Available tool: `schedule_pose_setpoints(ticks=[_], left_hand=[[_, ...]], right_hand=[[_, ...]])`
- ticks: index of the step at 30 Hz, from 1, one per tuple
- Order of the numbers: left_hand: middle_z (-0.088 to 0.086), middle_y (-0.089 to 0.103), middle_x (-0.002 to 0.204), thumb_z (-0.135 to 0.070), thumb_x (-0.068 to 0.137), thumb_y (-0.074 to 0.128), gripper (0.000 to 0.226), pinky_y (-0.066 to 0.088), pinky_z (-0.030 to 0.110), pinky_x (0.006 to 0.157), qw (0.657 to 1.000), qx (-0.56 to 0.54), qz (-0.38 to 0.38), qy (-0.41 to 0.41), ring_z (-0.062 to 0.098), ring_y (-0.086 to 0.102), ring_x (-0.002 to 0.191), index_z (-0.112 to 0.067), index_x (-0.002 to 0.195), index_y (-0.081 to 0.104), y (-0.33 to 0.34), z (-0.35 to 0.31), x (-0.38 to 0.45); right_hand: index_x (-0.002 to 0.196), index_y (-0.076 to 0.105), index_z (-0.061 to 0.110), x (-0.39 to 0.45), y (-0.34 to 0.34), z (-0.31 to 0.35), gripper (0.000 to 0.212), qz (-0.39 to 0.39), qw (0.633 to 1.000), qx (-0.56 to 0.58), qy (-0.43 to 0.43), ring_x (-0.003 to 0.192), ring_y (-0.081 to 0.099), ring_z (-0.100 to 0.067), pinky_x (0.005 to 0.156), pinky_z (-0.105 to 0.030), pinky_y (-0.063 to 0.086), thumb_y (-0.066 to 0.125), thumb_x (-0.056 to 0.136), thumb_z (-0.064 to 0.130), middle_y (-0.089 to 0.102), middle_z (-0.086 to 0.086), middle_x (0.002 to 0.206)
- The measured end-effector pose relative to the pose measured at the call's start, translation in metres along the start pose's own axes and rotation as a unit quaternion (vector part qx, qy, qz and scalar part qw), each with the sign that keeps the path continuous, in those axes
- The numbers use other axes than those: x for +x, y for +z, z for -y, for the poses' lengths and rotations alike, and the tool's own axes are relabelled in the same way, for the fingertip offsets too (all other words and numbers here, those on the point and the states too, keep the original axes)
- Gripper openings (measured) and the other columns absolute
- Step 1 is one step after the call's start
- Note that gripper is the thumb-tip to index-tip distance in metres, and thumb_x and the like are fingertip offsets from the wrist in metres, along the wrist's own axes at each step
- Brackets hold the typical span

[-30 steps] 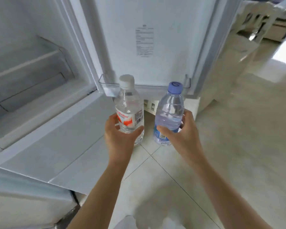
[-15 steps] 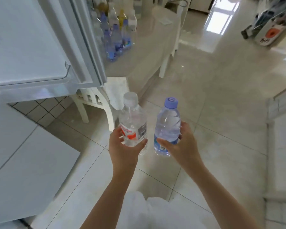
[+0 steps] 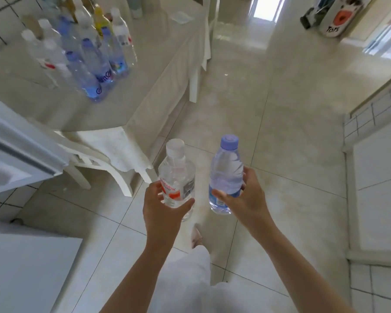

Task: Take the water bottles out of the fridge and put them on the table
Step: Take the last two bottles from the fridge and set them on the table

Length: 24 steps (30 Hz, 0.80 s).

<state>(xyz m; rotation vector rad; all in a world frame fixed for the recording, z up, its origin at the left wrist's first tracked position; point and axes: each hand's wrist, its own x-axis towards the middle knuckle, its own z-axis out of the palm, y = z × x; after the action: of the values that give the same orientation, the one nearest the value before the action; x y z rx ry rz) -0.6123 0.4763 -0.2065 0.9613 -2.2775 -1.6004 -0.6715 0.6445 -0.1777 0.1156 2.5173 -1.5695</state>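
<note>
My left hand (image 3: 161, 211) grips a clear water bottle with a white cap and red label (image 3: 176, 175), held upright over the tiled floor. Beside it, my right hand (image 3: 246, 199) grips a water bottle with a lilac cap and blue label (image 3: 226, 175), also upright. The two bottles are a little apart. The beige table (image 3: 145, 71) lies ahead at the upper left, with several water bottles (image 3: 93, 59) standing on it. The open fridge door (image 3: 20, 152) shows at the left edge.
A white chair (image 3: 99, 163) stands between the fridge door and the table's near corner. Another chair (image 3: 203, 41) sits at the table's far side. The glossy tiled floor (image 3: 280, 109) runs ahead. A white tiled counter (image 3: 377, 166) lines the right side.
The view has swung right, away from the fridge interior toward the table. Both hands kept hold of their bottles and the table with its bottles has come closer.
</note>
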Motion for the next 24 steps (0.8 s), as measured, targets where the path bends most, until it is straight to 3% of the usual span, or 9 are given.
schedule_pose_setpoints(ticks=[14, 20, 24], left_hand=[[-0.004, 0.064, 0.107, -0.024, 0.052, 0.094, 0.071, 0.055, 0.044, 0.086, 0.999, -0.007, -0.039, -0.011, 0.019, 0.062, 0.096, -0.023, 0.11, 0.053, 0.075, -0.086, 0.168], [-0.004, 0.064, 0.108, -0.028, 0.052, 0.094, 0.074, 0.055, 0.044, 0.087, 0.995, -0.02, -0.093, -0.041, 0.018, 0.063, 0.098, -0.025, 0.113, 0.053, 0.119, -0.107, 0.231], [-0.003, 0.065, 0.109, -0.033, 0.051, 0.094, 0.078, 0.056, 0.047, 0.087, 0.987, -0.019, -0.148, -0.055, 0.02, 0.064, 0.097, -0.023, 0.117, 0.053, 0.148, -0.127, 0.272]], right_hand=[[0.127, 0.046, 0.018, 0.211, -0.01, 0.054, 0.075, 0.029, 0.999, 0.014, -0.023, 0.097, 0.063, -0.013, 0.084, -0.035, 0.055, 0.086, 0.065, 0.024, 0.062, 0.007, 0.111], [0.125, 0.048, 0.02, 0.302, -0.008, 0.062, 0.071, 0.082, 0.996, -0.019, -0.041, 0.095, 0.062, -0.011, 0.085, -0.035, 0.054, 0.086, 0.065, 0.022, 0.058, 0.019, 0.101], [0.122, 0.045, 0.024, 0.371, -0.01, 0.08, 0.068, 0.14, 0.987, -0.044, -0.059, 0.085, 0.06, -0.004, 0.075, -0.024, 0.05, 0.084, 0.067, 0.02, 0.056, 0.022, 0.091]])
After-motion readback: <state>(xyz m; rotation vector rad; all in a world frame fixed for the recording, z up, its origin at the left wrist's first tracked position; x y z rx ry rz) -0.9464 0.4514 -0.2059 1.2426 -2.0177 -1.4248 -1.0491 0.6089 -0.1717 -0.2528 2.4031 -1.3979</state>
